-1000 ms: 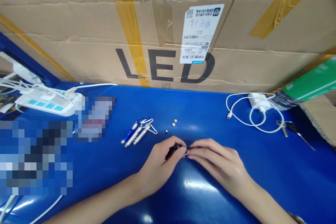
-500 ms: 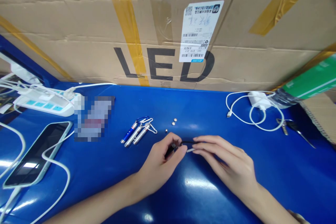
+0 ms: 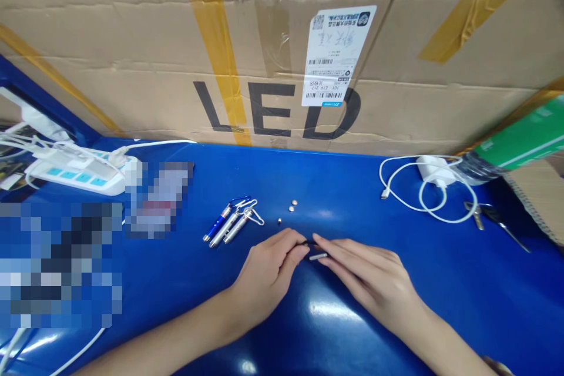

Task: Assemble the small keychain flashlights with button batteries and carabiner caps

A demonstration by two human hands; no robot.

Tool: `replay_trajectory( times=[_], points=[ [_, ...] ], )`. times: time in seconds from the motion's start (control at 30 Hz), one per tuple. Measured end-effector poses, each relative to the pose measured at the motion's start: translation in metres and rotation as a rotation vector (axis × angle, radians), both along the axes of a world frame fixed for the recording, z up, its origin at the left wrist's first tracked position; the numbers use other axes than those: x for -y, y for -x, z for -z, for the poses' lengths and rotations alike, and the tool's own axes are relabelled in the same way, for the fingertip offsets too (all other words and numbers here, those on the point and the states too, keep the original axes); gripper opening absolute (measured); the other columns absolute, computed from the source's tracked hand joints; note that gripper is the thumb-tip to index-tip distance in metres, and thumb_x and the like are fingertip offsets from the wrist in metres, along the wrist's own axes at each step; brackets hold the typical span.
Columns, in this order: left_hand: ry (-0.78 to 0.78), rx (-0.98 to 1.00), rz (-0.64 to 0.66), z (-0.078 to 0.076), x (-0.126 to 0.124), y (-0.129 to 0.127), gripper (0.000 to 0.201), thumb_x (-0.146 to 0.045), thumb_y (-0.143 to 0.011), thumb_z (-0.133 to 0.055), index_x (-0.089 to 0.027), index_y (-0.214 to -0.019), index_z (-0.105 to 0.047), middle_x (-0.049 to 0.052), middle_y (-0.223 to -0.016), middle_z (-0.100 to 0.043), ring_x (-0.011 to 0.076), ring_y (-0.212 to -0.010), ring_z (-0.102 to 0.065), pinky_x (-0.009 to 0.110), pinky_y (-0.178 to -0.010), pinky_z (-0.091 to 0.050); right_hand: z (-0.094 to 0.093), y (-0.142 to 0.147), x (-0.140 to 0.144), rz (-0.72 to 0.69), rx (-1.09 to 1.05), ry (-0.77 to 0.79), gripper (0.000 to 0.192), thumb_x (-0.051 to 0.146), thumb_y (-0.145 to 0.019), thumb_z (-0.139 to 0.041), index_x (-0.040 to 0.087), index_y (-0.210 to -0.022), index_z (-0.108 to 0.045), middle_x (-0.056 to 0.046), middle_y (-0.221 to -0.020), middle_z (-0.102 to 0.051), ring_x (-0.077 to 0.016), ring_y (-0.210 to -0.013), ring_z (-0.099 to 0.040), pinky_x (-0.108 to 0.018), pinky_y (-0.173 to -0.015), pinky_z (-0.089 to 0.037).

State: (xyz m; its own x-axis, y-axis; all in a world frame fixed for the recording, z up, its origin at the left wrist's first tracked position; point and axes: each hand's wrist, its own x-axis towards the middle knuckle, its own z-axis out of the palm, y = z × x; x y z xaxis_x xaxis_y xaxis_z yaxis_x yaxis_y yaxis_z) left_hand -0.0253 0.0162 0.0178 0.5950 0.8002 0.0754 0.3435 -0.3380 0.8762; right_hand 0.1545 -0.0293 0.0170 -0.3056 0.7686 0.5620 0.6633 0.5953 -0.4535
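My left hand (image 3: pixel 268 273) is closed around a small black mini flashlight, which its fingers almost wholly hide. My right hand (image 3: pixel 365 279) lies flat-fingered just to the right. Its fingertips pinch the flashlight's black clip (image 3: pixel 311 242), and the clip's silver bar (image 3: pixel 318 257) pokes out under them. The two hands' fingertips nearly touch above the blue table (image 3: pixel 335 188). Three more mini flashlights (image 3: pixel 229 220), one blue and two silver, lie side by side to the upper left of my left hand. Small button cells (image 3: pixel 293 205) (image 3: pixel 279 221) lie loose just beyond my hands.
A big cardboard box marked LED (image 3: pixel 282 41) walls off the back. A white power strip (image 3: pixel 74 173) with cables sits far left. A white charger and coiled cable (image 3: pixel 434 185), keys (image 3: pixel 484 214) and a green-labelled bottle (image 3: pixel 515 144) are at the right.
My right hand pulled a little away to the right with the clip, then came back left, so the fingertips are close together again. My left hand has barely moved.
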Motion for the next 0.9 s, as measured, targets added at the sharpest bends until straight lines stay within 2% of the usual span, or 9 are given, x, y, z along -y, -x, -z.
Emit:
replay_trajectory(
  times=[0.13, 0.23, 0.43, 0.7, 0.9],
  points=[
    [-0.078, -0.045, 0.011, 0.0017, -0.0003, 0.0003, 0.025, -0.018, -0.092, -0.032, -0.018, -0.073, -0.047, -0.003, -0.066, -0.047, 0.0117, -0.060, -0.047, 0.022, -0.059, -0.035, 0.0016, -0.0012, -0.0011, 0.008, 0.070, 0.086, 0.027, 0.021, -0.093, -0.047, 0.014, -0.115, -0.059, -0.008, -0.093, -0.068, -0.0141, -0.074, -0.066, -0.024, -0.062, -0.054],
    [-0.166, -0.096, 0.036, 0.0012, 0.0009, 0.0003, 0.023, -0.017, -0.092, -0.033, -0.019, -0.077, -0.050, -0.002, -0.070, -0.052, 0.0125, -0.062, -0.050, 0.022, -0.060, -0.038, 0.0039, -0.0006, -0.0014, -0.017, 0.068, 0.149, 0.028, 0.026, -0.094, -0.046, 0.011, -0.113, -0.059, -0.007, -0.087, -0.067, -0.0144, -0.070, -0.065, -0.025, -0.059, -0.054],
    [-0.267, -0.185, 0.053, 0.0027, 0.0028, 0.0004, 0.027, -0.019, -0.094, -0.032, -0.019, -0.075, -0.051, 0.000, -0.070, -0.056, 0.0145, -0.063, -0.053, 0.023, -0.058, -0.039, 0.0029, 0.0036, -0.0016, -0.038, 0.186, 0.073, 0.029, 0.026, -0.096, -0.040, 0.008, -0.106, -0.060, -0.006, -0.074, -0.065, -0.0150, -0.063, -0.063, -0.025, -0.053, -0.051],
    [-0.161, -0.142, 0.055, 0.0052, 0.0027, 0.0018, 0.025, -0.018, -0.092, -0.032, -0.019, -0.074, -0.049, -0.001, -0.069, -0.055, 0.0132, -0.062, -0.053, 0.022, -0.059, -0.039, 0.0069, 0.0058, -0.0017, 0.003, 0.288, -0.080, 0.029, 0.022, -0.096, -0.038, 0.006, -0.095, -0.062, -0.005, -0.065, -0.062, -0.0147, -0.056, -0.060, -0.025, -0.048, -0.048],
    [-0.091, -0.118, 0.045, 0.0037, 0.0038, 0.0001, 0.023, -0.019, -0.091, -0.035, -0.019, -0.073, -0.049, -0.002, -0.067, -0.054, 0.0124, -0.060, -0.052, 0.022, -0.059, -0.039, 0.0091, 0.0052, 0.0007, 0.027, 0.260, -0.100, 0.027, 0.019, -0.095, -0.040, 0.005, -0.093, -0.063, -0.004, -0.061, -0.060, -0.0130, -0.051, -0.055, -0.024, -0.045, -0.044]
  ],
)
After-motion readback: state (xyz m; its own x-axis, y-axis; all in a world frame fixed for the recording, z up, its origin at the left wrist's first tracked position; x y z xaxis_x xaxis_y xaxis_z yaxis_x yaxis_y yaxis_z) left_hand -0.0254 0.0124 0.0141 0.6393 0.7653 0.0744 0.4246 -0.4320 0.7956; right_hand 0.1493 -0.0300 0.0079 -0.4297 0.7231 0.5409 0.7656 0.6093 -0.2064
